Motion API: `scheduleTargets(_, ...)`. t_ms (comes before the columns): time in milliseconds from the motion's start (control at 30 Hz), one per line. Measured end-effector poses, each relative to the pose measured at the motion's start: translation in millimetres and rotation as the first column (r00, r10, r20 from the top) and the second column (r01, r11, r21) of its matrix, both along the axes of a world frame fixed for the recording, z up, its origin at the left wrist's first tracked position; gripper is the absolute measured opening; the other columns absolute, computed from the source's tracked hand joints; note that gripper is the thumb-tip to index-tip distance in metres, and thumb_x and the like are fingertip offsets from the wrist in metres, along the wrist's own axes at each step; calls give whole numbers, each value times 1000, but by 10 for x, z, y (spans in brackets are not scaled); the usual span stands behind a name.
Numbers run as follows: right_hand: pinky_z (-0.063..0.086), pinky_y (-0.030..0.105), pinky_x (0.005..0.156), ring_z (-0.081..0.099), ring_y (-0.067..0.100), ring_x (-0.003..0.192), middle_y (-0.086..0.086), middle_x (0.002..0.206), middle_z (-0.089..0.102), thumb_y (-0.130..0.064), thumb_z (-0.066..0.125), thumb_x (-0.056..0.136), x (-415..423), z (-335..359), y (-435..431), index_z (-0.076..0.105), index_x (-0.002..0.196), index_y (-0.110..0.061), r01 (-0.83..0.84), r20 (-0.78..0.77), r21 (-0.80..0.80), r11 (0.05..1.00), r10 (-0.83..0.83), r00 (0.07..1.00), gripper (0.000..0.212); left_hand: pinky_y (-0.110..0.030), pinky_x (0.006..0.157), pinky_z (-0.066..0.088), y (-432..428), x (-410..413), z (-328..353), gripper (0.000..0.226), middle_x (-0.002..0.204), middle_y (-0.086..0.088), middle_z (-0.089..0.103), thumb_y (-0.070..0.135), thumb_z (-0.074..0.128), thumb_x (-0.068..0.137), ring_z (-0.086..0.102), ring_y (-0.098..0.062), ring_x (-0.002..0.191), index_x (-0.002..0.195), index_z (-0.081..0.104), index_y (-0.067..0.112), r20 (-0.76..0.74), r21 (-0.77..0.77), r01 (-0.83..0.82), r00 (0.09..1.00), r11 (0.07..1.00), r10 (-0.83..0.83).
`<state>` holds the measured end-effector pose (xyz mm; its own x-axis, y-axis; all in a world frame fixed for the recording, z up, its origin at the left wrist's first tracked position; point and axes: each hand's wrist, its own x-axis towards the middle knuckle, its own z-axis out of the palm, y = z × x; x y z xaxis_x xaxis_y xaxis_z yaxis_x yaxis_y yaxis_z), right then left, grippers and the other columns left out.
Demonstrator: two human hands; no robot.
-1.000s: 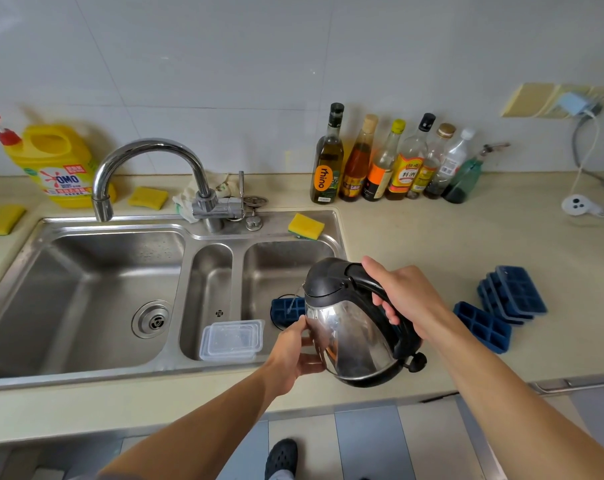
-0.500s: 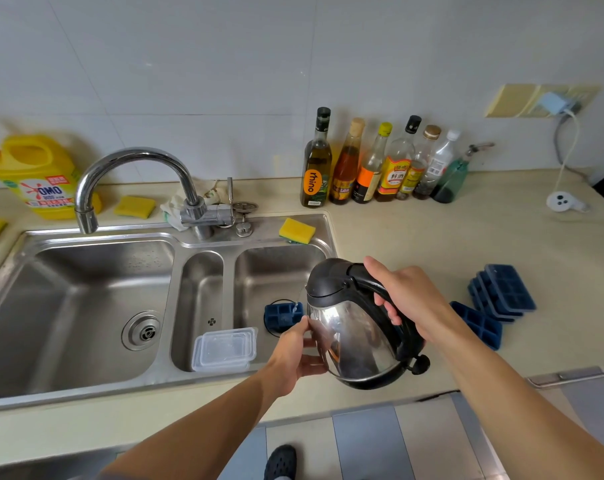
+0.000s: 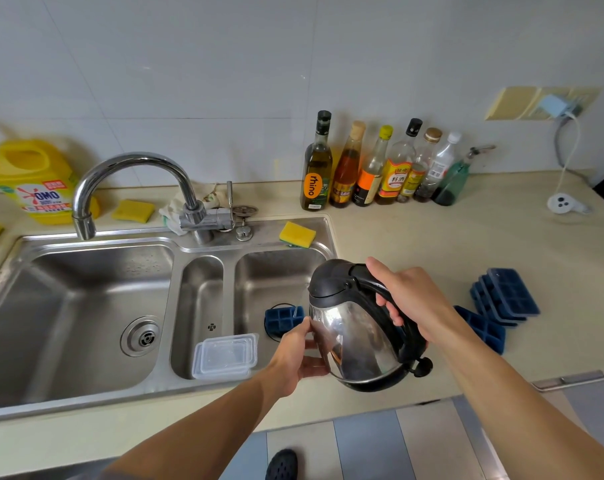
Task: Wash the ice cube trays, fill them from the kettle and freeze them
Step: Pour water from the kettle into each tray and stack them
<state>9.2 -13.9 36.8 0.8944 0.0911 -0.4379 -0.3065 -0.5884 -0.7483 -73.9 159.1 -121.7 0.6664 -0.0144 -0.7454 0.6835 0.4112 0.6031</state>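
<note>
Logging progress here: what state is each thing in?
kettle, tilted, lid shut
right hand, grips kettle handle
left hand, holds kettle body
sink tray, cells up, right basin
counter trays, stacked, one beside
tap, not running
plastic box, in middle basin

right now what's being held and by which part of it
The kettle, held in both hands: the right hand grips its black handle, and the left hand cups its steel side.
</note>
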Motion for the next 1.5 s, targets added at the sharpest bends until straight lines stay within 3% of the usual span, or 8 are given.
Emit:
scheduleTargets(200, 47, 32, 59, 47, 17, 38, 4, 45, 52, -65, 54, 93, 18, -11, 34, 63, 58, -9, -5, 2, -2, 1000, 5, 1000, 67, -50, 84, 62, 25, 6, -3, 47, 97, -12, 78, 46, 39, 107, 74, -37, 96, 100, 71, 12, -6, 1, 3, 1000, 1000, -3)
scheduleTargets(500, 47, 33, 59, 46, 19, 39, 6, 47, 51, -66, 55, 91, 36, -52, 113, 63, 56, -9, -21, 4, 9, 1000, 21, 1000, 68, -42, 74, 63, 103, -27, -15, 50, 94, -11, 79, 48, 36, 108, 77, -30, 86, 108, 71, 11, -25, 17, -18, 1000, 1000, 18)
scheduleTargets(700, 47, 34, 61, 47, 20, 40, 8, 47, 52, -66, 56, 91, 37, -76, 189, 64, 57, -8, -55, 5, 18, 998, 55, 998, 68, -46, 81, 63, 159, -103, -17, 51, 95, -12, 79, 48, 36, 107, 76, -32, 91, 110, 70, 11, -24, 40, -45, 999, 998, 46)
scheduleTargets(933, 47, 33, 59, 47, 20, 40, 6, 46, 53, -68, 56, 90, 8, -98, 279, 64, 57, -8, -89, 8, 11, 996, 89, 996, 69, -38, 68, 62, 205, -204, 36, 62, 92, -11, 79, 45, 34, 109, 73, -33, 96, 72, 77, 21, -29, 43, -67, 997, 997, 69)
scheduleTargets(1067, 47, 33, 59, 47, 21, 40, 6, 46, 53, -69, 56, 90, -12, -103, 306, 65, 59, -8, -102, 8, 17, 995, 102, 995, 69, -44, 77, 62, 225, -248, 7, 51, 96, -13, 78, 47, 36, 108, 72, -35, 101, 101, 73, 12, -32, 58, -97, 995, 994, 99)
scheduleTargets(1200, 48, 32, 58, 47, 20, 40, 5, 46, 53, -68, 57, 90, -42, -98, 305, 65, 58, -8, -106, 2, 19, 994, 106, 994, 69, -50, 86, 61, 211, -288, -1, 51, 101, -16, 77, 48, 36, 108, 72, -36, 102, 111, 70, 10, -28, 50, -102, 994, 994, 103)
scheduleTargets(1300, 48, 33, 59, 48, 19, 40, 5, 46, 53, -68, 56, 90, -66, -89, 276, 65, 58, -8, -108, 7, 15, 994, 107, 994, 69, -48, 83, 62, 191, -303, 2, 52, 98, -14, 78, 48, 35, 108, 72, -35, 101, 110, 71, 11, -25, 37, -97, 995, 995, 98)
scheduleTargets(1500, 49, 36, 63, 48, 20, 42, 7, 47, 53, -68, 56, 89, -100, -56, 169, 65, 57, -9, -83, -1, 14, 996, 83, 997, 68, -37, 67, 62, 95, -287, 44, 49, 92, -7, 79, 43, 35, 108, 72, -34, 99, 89, 71, 15, -25, 28, -55, 998, 998, 55)
